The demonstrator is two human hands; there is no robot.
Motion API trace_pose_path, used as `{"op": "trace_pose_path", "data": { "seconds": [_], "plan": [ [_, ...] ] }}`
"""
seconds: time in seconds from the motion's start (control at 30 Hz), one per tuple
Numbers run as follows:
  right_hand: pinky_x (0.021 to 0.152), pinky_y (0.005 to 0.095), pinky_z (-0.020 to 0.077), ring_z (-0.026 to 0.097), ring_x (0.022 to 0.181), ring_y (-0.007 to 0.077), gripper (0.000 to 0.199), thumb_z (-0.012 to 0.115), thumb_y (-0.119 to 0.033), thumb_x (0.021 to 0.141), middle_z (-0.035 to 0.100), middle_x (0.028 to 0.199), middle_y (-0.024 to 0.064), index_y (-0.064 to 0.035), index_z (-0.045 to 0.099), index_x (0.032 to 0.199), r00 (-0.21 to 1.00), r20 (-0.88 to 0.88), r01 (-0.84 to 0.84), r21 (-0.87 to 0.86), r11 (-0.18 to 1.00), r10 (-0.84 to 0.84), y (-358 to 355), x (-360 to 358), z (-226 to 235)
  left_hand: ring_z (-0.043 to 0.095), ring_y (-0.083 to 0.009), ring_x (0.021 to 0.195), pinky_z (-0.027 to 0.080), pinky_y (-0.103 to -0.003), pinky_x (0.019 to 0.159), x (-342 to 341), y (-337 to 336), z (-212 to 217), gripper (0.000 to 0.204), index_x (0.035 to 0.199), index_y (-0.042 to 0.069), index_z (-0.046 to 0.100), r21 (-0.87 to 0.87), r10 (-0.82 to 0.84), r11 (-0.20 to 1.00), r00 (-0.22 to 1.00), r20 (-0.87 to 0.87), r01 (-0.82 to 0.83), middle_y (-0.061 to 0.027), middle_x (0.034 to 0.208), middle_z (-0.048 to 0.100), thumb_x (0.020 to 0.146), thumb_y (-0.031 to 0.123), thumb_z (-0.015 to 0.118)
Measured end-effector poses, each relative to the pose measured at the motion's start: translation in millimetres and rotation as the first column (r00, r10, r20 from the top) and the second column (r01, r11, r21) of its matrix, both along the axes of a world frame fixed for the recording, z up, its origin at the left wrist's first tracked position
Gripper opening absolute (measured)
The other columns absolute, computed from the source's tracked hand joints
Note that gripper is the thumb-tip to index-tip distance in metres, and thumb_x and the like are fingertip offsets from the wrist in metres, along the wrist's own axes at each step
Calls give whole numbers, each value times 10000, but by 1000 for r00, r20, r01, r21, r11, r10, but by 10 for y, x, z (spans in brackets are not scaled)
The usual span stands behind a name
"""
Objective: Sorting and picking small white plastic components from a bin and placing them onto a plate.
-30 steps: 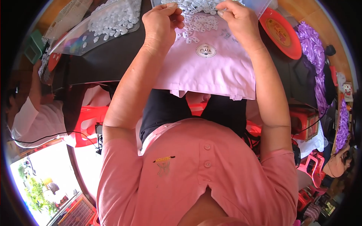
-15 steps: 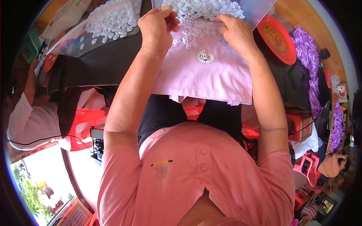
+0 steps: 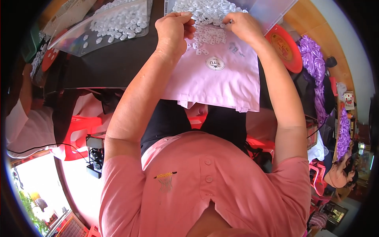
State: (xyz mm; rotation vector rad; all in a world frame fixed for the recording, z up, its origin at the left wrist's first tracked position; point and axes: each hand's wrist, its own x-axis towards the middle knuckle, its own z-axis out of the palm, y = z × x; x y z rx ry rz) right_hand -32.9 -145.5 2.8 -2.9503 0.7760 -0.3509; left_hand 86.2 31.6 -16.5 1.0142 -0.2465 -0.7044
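A pale pink cloth [image 3: 221,79] with a round white badge lies over the edge of a dark table [image 3: 118,63] in front of me. Small white plastic pieces [image 3: 207,35] are heaped on its far end and on a clear sheet [image 3: 268,12] behind it. My left hand [image 3: 171,27] rests on the cloth's far left corner, fingers curled at the pile. My right hand [image 3: 241,25] pinches something small at the pile's right side; what it holds is too small to tell.
A clear bag [image 3: 106,23] of more white pieces lies to the left on the table. A red plate [image 3: 282,47] sits at right, purple fabric [image 3: 314,59] beyond it. A person in white [image 3: 27,122] sits at left beside a red stool [image 3: 77,136].
Both hands and the pink cloth sit slightly lower in view than before. My hands have stayed at the pile of white pieces, fingers working among them.
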Motion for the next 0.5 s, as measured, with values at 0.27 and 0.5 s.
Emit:
{"op": "trace_pose_path", "data": {
  "seconds": [0.27, 0.5],
  "plan": [
    [762, 398, 497, 655, 886, 281, 225, 690, -261, 778, 699, 922, 101, -156, 708, 976, 999, -3, -50, -45, 998, 50, -28, -22, -18, 537, -179, 532, 401, -310, 443, -58, -1, 21, 65, 841, -42, 582, 12, -29, 1000, 999, 35, 29, -111, 696, 590, 850, 21, 593],
    [731, 395, 491, 654, 847, 276, 183, 694, -217, 766, 691, 867, 99, -122, 688, 923, 998, 6, -65, -65, 996, 65, -61, 25, -39, 547, -173, 530, 397, -300, 445, -66, -32, -5, 96, 870, -51, 586, 28, -78, 997, 994, 80, 76, -108, 692, 598, 844, 34, 622]
  ]
}}
